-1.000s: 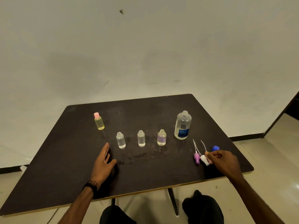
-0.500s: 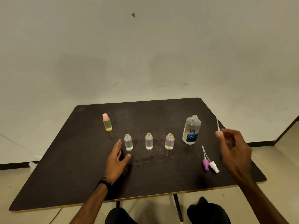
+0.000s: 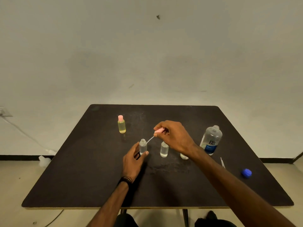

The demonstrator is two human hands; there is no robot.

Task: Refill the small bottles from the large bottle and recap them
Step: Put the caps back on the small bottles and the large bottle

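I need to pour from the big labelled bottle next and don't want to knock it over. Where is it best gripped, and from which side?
Grip the large bottle around its wide labelled body, coming from the right: it stands upright and uncapped, and the right hand and forearm cross its left side. The narrow neck would probably give less control.

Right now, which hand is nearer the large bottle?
Right. The right hand holds a pink spray cap just left of the large bottle; the left hand grips a small bottle farther left.

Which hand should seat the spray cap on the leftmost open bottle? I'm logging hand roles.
Right. The right hand already pinches the pink cap, its tube angled at the bottle mouth; the left hand steadies that bottle.
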